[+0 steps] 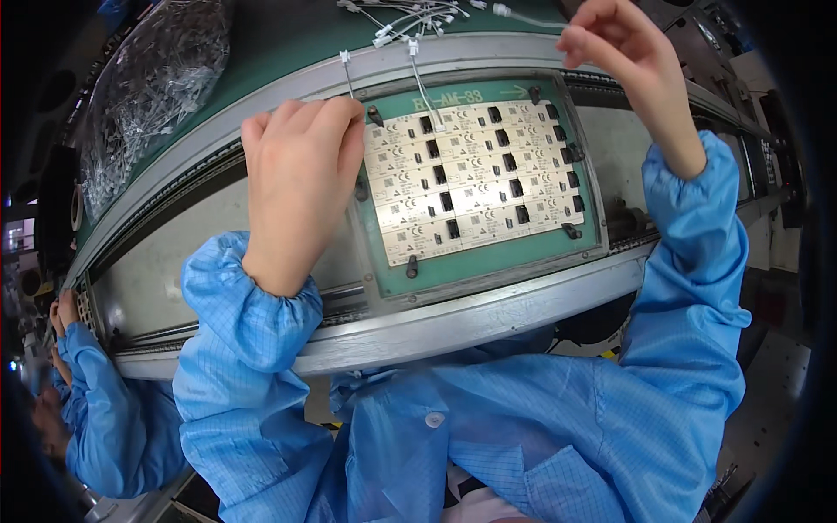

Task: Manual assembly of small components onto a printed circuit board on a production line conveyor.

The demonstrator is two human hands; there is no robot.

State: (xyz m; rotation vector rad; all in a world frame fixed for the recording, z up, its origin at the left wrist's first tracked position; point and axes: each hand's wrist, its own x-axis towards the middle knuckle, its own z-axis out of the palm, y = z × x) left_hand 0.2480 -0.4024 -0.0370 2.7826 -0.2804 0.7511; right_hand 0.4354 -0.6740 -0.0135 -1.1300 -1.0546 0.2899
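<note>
A pale circuit board panel (pixel 478 209) with rows of black components lies in a green carrier frame (pixel 453 277) on the conveyor in front of me. My left hand (pixel 301 179) is at the panel's upper left corner, its fingers pinched together. From those fingertips a white connector cable (pixel 347 68) runs up over the rail; its lower end is hidden by the hand. A second connector cable (pixel 420 78) reaches from the rail down onto the panel's top row. Raised at the upper right, my right hand (pixel 635 61) pinches a white lead (pixel 534 19) with a plug at its far end.
More loose connector cables (pixel 418 19) lie on the green bench beyond the metal rail (pixel 292 78). A clear plastic bag (pixel 161 87) full of such cables sits at the upper left. Along my side runs the near rail (pixel 488 315). A co-worker's blue sleeve (pixel 113 410) is at the far left.
</note>
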